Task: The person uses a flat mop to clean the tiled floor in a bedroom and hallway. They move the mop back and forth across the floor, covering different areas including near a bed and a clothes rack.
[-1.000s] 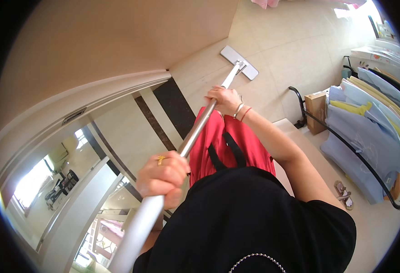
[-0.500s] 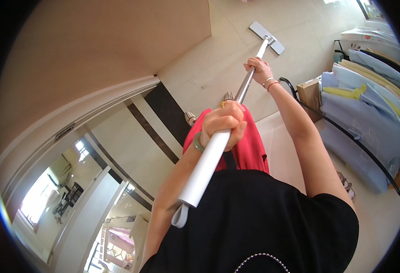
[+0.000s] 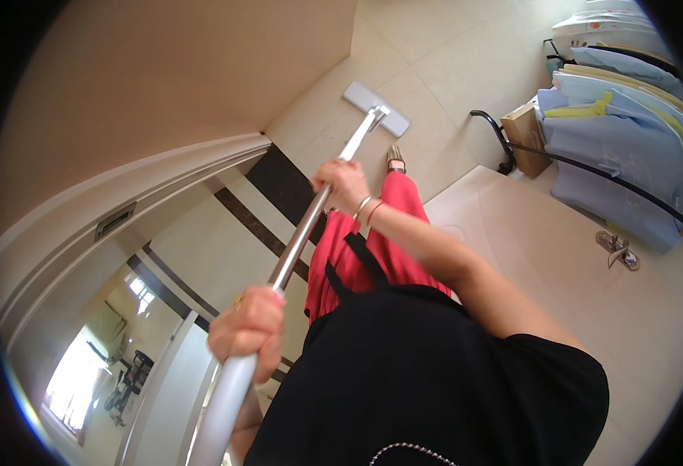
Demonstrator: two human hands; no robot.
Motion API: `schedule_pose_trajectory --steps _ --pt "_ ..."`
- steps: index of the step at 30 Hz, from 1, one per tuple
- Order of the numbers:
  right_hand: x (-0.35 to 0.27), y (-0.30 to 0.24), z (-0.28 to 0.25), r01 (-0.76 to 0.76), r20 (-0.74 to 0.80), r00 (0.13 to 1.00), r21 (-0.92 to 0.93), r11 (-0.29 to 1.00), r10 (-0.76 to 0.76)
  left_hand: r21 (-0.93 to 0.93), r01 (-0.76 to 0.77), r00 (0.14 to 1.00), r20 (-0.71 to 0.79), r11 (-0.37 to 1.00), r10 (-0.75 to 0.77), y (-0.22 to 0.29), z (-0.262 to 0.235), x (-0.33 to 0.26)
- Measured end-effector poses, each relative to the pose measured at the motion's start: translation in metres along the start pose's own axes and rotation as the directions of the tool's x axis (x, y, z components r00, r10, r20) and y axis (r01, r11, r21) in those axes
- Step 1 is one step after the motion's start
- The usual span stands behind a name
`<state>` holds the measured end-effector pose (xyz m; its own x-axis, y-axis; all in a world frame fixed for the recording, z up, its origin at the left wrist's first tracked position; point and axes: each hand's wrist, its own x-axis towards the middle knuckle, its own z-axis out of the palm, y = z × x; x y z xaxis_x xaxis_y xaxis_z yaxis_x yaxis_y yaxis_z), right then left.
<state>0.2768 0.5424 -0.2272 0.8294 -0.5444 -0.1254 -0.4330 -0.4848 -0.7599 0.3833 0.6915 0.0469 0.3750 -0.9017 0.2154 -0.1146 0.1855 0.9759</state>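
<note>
1. Now the left hand and right hand curl fingers around the mop.
2. Its flat head is on the floor.
3. Right of the mop stands a brown box; its inside is hidden.

The mop pole is silver-and-white — the trousers red

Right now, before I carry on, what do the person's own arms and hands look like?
Both hands are ungloved. The left hand wears a gold-coloured ring; its wrist is too hidden to judge. At the right hand, the wrist carries a silver-coloured bangle and a thin red band. The right sleeve is black, plain and short, ending above the elbow.
</note>
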Motion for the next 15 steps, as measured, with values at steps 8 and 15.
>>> schedule_pose_trajectory --steps 8,15 --pt "-0.001 -0.053 0.045 0.284 0.265 0.921 0.05 0.958 -0.287 0.075 0.017 0.978 -0.209 0.997 -0.001 0.028 -0.043 -0.054" --pt "0.019 0.009 -0.009 0.34 0.303 0.897 -0.005 0.94 -0.323 0.06 -0.099 0.935 -0.337 0.993 0.114 -0.012 0.016 -0.023"
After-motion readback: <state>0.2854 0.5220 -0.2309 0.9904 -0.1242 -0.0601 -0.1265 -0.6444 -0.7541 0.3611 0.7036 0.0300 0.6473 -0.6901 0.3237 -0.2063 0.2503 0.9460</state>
